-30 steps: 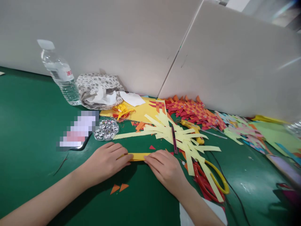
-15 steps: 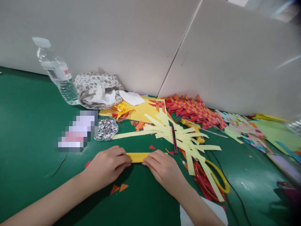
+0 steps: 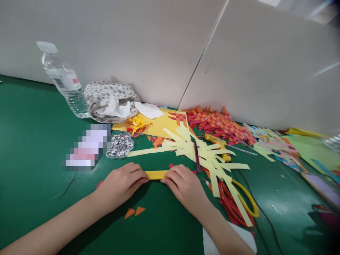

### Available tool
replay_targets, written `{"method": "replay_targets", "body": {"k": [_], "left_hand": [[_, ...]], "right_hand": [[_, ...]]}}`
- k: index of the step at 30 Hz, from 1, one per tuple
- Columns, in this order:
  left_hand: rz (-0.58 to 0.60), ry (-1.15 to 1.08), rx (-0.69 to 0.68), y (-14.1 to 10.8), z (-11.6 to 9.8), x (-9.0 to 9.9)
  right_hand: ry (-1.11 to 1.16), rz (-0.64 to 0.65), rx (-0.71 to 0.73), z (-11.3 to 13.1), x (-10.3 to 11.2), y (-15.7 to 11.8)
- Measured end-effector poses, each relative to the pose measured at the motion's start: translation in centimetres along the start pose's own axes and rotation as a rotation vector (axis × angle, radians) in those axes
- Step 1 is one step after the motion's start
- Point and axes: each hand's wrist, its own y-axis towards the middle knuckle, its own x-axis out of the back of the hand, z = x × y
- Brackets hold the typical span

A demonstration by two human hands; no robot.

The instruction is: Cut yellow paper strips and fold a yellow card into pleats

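Note:
A narrow yellow paper strip (image 3: 156, 175) is stretched between my two hands just above the green table (image 3: 148, 233). My left hand (image 3: 122, 184) pinches its left end, thumb below and fingers over the top. Its right end is held the same way by my right hand (image 3: 185, 186). The strip's outer ends are hidden under my fingers. Below my left hand lie two orange paper triangles (image 3: 135, 211). Beyond my right hand is a pile of pale yellow paper strips (image 3: 212, 159) with a dark craft knife (image 3: 197, 157) across it.
Scissors with red handles (image 3: 230, 205) lie right of my right arm, by a yellow-handled tool (image 3: 249, 198). Further back are a yellow glue gun (image 3: 216, 143), woven red-orange paper fish (image 3: 212, 122), a bag of googly eyes (image 3: 120, 145), a pixelated phone (image 3: 87, 147) and a water bottle (image 3: 66, 83).
Both hands have shifted slightly, with the strip a little higher in view and less of it showing between my fingers. Everything else lies as before.

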Motion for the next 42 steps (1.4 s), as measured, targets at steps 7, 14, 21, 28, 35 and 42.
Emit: {"method": "replay_targets", "body": {"k": [7,14,21,28,35,42], "left_hand": [[-0.206,0.126,-0.164,-0.3,0.0,0.9],[0.054,-0.162,0.08,0.0,0.4,1.0],[0.093,-0.172,0.045,-0.1,1.4,0.1],[0.082,-0.169,-0.001,-0.3,1.9,-0.4],[0.097,-0.114,-0.235,-0.2,3.1,0.2],[0.083,0.188,-0.431,-0.3,2.6,1.0]], "right_hand": [[-0.122,-0.202,0.129,0.2,1.6,0.2],[-0.099,-0.091,0.092,-0.1,1.6,-0.1],[-0.039,0.013,0.025,-0.6,1.2,-0.1],[0.031,0.011,-0.006,-0.7,0.4,0.0],[0.054,0.036,0.079,-1.1,0.5,-0.5],[-0.07,-0.021,0.16,-1.1,0.3,-0.7]]}}
